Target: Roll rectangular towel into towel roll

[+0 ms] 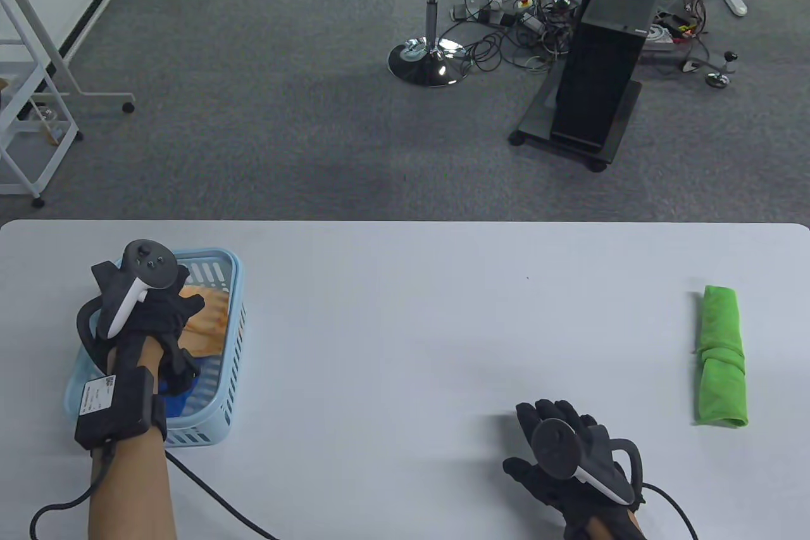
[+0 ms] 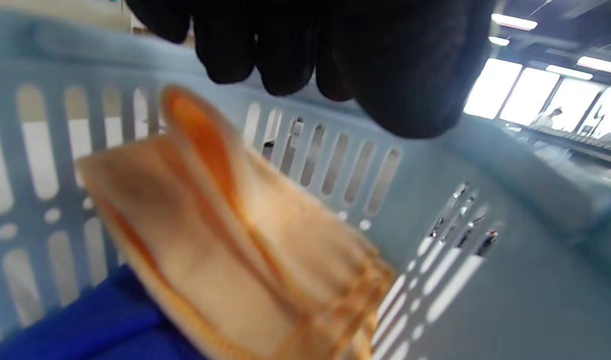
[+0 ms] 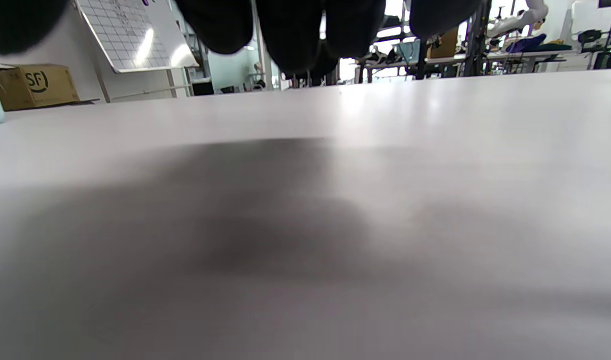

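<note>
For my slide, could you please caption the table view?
Left hand reaches into blue basket over orange towel; green towel roll lies right.

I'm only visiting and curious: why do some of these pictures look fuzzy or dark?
Left wrist view: the orange folded towel and pale blue slotted plastic basket sit too close, so they blur. Right wrist view: a soft dark shadow lies on the white table. Table view: sharp, evenly lit.

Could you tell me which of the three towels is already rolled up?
The green towel, lying alone on the table's right side. The orange towel and blue towel sit unrolled in the basket.
</note>
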`<state>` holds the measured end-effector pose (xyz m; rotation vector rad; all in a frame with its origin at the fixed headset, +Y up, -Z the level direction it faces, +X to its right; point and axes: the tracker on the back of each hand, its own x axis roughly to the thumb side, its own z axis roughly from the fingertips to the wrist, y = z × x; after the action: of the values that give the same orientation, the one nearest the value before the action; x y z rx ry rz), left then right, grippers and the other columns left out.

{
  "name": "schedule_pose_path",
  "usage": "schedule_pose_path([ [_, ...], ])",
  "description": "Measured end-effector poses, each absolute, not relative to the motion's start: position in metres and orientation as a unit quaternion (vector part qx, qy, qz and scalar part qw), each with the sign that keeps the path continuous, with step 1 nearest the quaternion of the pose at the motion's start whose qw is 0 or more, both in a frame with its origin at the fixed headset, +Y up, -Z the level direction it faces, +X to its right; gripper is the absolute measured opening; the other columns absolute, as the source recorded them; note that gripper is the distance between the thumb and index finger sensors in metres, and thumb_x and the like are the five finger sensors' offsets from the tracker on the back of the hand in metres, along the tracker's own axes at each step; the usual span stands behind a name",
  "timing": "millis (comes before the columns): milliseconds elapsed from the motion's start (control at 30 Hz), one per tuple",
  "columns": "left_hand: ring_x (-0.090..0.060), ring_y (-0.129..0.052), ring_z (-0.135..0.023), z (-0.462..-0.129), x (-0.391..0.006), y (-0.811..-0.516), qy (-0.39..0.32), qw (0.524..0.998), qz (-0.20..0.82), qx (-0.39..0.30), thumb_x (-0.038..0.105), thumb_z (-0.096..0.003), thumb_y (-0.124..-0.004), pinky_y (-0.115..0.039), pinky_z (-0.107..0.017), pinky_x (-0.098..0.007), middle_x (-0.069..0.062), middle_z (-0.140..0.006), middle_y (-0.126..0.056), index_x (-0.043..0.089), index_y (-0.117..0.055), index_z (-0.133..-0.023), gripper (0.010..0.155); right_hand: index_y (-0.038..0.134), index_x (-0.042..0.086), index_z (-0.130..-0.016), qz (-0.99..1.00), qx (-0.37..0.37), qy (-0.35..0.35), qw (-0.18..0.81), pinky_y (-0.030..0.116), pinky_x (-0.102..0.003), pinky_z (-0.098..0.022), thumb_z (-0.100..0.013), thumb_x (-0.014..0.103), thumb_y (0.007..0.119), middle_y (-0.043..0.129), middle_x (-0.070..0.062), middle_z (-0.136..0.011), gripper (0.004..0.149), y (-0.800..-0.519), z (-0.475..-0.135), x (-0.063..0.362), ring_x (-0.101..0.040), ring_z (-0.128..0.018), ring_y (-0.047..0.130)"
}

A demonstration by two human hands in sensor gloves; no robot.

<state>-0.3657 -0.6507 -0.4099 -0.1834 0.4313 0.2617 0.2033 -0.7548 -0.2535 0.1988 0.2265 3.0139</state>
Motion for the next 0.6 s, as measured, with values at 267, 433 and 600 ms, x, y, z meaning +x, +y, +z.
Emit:
schedule_pose_path([
  [267,-0.021,-0.032,-0.117,-0.430,-0.365,-0.698,0.230,0.951,0.052,-0.201,0.046,-0.0324,-0.092,-0.028,-0.084,-0.046,0.013,-0.121,-0.045,0.044,-0.053,-0.107,0.085,0.049,0.022,-0.105,0.992,0.053,0.100,0.048,0.045,-0.066,-0.070,-0.027,0.065,0.069,0.048,-0.013,-0.107,0.091,-0.760,-0.256,0.207,-0.039,-0.101,0.048],
  [433,-0.021,-0.030,-0.117,-0.436,-0.359,-0.720,0.236,0.938,-0.022,-0.254,0.048,-0.0306,-0.094,-0.020,-0.085,-0.051,0.008,-0.119,-0.043,0.043,-0.034,-0.110,0.099,0.050,0.021,-0.105,0.991,0.047,0.114,0.046,0.044,-0.066,-0.070,-0.027,0.065,0.069,0.048,-0.013,-0.107,0.091,-0.763,-0.257,0.209,-0.039,-0.101,0.047],
  [600,-0.024,-0.065,-0.098,-0.438,-0.354,-0.723,0.243,0.936,-0.074,-0.244,0.040,-0.0381,-0.089,-0.031,-0.084,-0.050,0.003,-0.092,-0.077,0.041,-0.068,-0.102,0.067,0.050,0.021,-0.105,0.991,0.042,0.117,0.048,0.044,-0.066,-0.070,-0.027,0.065,0.069,0.049,-0.014,-0.107,0.091,-0.763,-0.258,0.211,-0.040,-0.101,0.047],
])
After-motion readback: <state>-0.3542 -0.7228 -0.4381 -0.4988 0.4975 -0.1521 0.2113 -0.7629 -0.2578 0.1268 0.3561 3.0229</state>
